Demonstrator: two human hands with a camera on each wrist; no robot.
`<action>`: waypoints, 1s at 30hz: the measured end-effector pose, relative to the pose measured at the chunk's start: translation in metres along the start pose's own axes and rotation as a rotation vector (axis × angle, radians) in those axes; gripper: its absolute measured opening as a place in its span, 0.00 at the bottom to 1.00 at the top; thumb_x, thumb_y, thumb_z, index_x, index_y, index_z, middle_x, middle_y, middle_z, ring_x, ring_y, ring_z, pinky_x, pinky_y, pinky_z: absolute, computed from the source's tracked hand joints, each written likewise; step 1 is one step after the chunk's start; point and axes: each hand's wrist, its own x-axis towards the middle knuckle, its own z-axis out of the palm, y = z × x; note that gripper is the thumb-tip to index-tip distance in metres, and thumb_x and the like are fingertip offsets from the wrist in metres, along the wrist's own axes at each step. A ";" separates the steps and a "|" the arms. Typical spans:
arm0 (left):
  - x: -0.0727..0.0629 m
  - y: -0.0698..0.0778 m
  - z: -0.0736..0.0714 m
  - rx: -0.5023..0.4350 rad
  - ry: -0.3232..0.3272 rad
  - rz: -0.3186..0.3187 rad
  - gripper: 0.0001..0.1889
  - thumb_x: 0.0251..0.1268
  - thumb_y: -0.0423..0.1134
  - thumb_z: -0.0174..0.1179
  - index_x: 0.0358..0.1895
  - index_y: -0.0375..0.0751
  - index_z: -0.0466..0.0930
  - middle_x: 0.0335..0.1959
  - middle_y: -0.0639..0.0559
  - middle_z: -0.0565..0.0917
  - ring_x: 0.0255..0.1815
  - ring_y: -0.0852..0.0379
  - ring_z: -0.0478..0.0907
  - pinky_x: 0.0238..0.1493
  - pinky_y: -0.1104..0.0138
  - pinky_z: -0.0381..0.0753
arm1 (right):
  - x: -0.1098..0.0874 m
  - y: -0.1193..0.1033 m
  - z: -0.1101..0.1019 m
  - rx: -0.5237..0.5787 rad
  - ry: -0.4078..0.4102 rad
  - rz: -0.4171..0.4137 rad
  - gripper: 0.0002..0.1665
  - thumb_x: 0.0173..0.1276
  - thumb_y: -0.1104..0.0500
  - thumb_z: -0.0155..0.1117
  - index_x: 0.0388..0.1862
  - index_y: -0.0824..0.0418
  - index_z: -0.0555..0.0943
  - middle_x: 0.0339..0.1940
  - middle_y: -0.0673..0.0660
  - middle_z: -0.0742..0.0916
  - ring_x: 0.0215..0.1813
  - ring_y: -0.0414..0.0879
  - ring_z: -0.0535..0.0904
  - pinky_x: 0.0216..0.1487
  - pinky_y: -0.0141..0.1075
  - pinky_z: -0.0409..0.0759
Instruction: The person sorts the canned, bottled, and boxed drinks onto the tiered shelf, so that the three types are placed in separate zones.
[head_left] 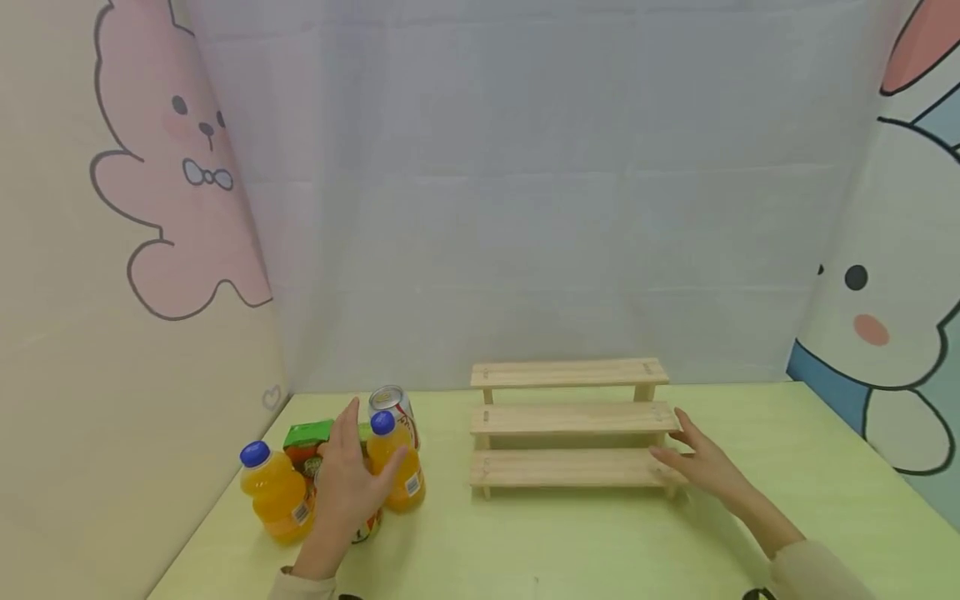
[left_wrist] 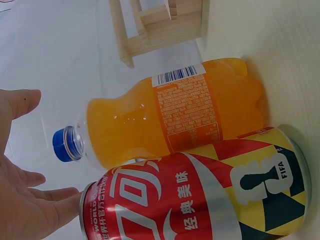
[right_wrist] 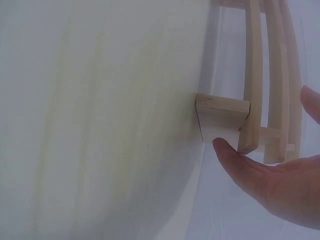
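Observation:
My left hand (head_left: 347, 487) is spread over a group of drinks at the left, thumb apart from the fingers, holding nothing. Beside it stand an orange drink bottle (head_left: 405, 483) with a blue cap and, further left, a second orange drink bottle (head_left: 281, 500). The left wrist view shows a red and yellow cola can (left_wrist: 200, 195) upright near my fingertips; whether they touch it I cannot tell. At the right end of a three-step wooden rack (head_left: 570, 418), my right hand (head_left: 708, 473) reaches with relaxed fingers around the step ends, appearing to touch them.
Behind the left hand are a silver can (head_left: 392, 403) and a green-topped carton (head_left: 309, 433), partly hidden. A pale curtain (head_left: 540, 208) hangs behind the light green table (head_left: 570, 550). Walls with cartoon animals flank the table.

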 end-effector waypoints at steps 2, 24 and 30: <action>0.002 -0.002 0.001 -0.030 -0.043 -0.035 0.47 0.52 0.46 0.66 0.68 0.32 0.47 0.62 0.30 0.60 0.58 0.31 0.63 0.50 0.39 0.66 | 0.002 0.000 -0.001 -0.005 0.000 -0.001 0.53 0.68 0.48 0.54 0.70 0.65 0.29 0.65 0.79 0.57 0.63 0.73 0.56 0.55 0.62 0.63; 0.020 -0.004 0.016 -0.013 -0.265 -0.134 0.45 0.48 0.34 0.68 0.68 0.37 0.51 0.57 0.30 0.67 0.53 0.34 0.69 0.48 0.45 0.73 | 0.006 0.004 -0.006 0.049 -0.037 -0.072 0.63 0.55 0.62 0.68 0.69 0.70 0.30 0.59 0.84 0.61 0.56 0.75 0.64 0.49 0.52 0.74; 0.017 -0.009 0.019 -0.055 -0.235 -0.125 0.42 0.46 0.29 0.68 0.66 0.37 0.55 0.54 0.30 0.70 0.52 0.34 0.70 0.48 0.45 0.73 | 0.006 0.005 -0.004 0.045 -0.055 -0.065 0.64 0.52 0.64 0.70 0.69 0.69 0.30 0.58 0.84 0.62 0.54 0.75 0.66 0.47 0.51 0.76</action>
